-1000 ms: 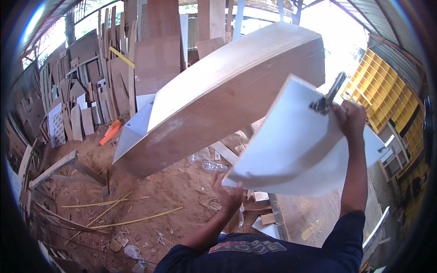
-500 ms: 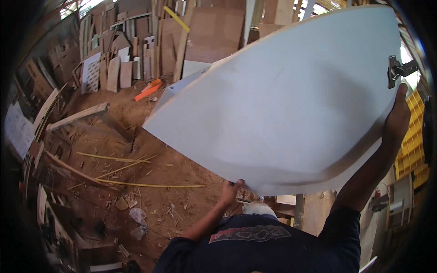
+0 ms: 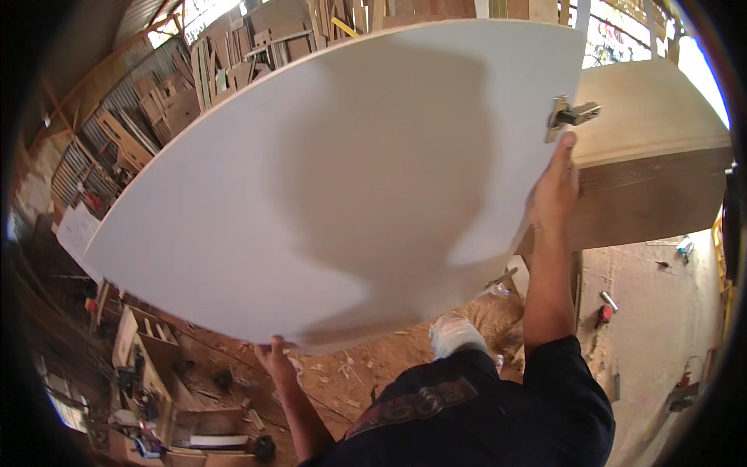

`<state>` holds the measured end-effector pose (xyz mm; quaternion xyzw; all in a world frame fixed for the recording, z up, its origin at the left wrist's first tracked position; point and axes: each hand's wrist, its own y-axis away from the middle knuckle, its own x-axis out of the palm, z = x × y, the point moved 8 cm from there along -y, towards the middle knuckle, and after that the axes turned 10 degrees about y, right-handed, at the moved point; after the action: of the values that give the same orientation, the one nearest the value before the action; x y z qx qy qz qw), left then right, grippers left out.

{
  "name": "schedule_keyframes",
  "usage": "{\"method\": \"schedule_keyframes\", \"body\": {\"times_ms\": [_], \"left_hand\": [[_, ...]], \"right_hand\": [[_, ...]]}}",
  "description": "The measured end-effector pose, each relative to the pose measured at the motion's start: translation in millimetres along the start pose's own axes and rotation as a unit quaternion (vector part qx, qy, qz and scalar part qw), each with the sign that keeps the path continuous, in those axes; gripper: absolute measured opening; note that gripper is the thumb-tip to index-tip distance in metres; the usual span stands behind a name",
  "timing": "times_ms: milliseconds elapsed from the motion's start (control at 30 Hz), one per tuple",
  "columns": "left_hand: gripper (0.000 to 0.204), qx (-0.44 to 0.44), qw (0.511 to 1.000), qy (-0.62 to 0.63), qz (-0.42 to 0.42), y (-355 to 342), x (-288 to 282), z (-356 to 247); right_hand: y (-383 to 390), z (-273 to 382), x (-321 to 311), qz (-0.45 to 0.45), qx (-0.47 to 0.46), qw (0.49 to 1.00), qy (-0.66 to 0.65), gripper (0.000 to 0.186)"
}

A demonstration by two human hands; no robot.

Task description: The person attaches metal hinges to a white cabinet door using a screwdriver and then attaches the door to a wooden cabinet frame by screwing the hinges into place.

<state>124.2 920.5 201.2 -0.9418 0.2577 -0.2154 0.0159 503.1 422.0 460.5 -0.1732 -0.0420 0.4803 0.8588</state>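
A large white cabinet door (image 3: pixel 210 187) spans the view in front of me, held up off the floor, with a broad shadow across its middle. A metal cabinet hinge (image 3: pixel 562 118) sticks out from its right edge. My left hand (image 3: pixel 276 359) grips the lower edge, thumb on the white face and its other fingers partly hidden behind. Just below the hinge, my right hand (image 3: pixel 555 187) closes round the right edge. The door hides much of what lies behind it.
To the right, behind the door, stands a wooden box-like cabinet (image 3: pixel 654 194). A pale worktop (image 3: pixel 654 311) below it carries a red round tool (image 3: pixel 604 314). Offcut boards (image 3: pixel 257 50) lean along the far wall. At lower left is a wooden frame (image 3: pixel 159 366) amid scraps.
The door has swung to the left with both hands still on it, as my view turned right. The wooden cabinet at the right has come into sight.
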Motion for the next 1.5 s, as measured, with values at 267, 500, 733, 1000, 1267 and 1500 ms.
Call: {"method": "schedule_keyframes", "body": {"times_ms": [267,500,733,1000,1267,1500], "left_hand": [[0.065,0.126,0.986,-0.070,-0.088,-84.7,-24.6,-22.5],[0.077,0.171,0.959,-0.146,-0.174,-146.9,16.6,-28.4],[0.080,0.194,0.930,-0.231,-0.208,-255.4,-36.4,-39.0],[0.073,0.230,0.883,-0.369,-0.176,-412.5,-82.0,-90.3],[0.096,0.318,0.824,-0.452,-0.125,-537.2,-34.8,-110.5],[0.094,0.312,0.814,-0.489,-0.036,-635.3,-19.0,-78.7]], "right_hand": [[-16.4,-91.3,190.2,0.139,0.043,0.979,-0.145,0.069],[-6.0,-202.8,342.4,0.323,0.194,0.924,-0.067,0.080],[45.2,-195.0,466.2,0.290,0.186,0.908,-0.239,0.079],[151.1,-244.6,579.5,0.317,0.327,0.843,-0.286,0.079],[209.0,-319.8,634.7,0.306,0.410,0.801,-0.312,0.074],[197.6,-298.5,710.4,0.362,0.412,0.776,-0.312,0.086]]}}
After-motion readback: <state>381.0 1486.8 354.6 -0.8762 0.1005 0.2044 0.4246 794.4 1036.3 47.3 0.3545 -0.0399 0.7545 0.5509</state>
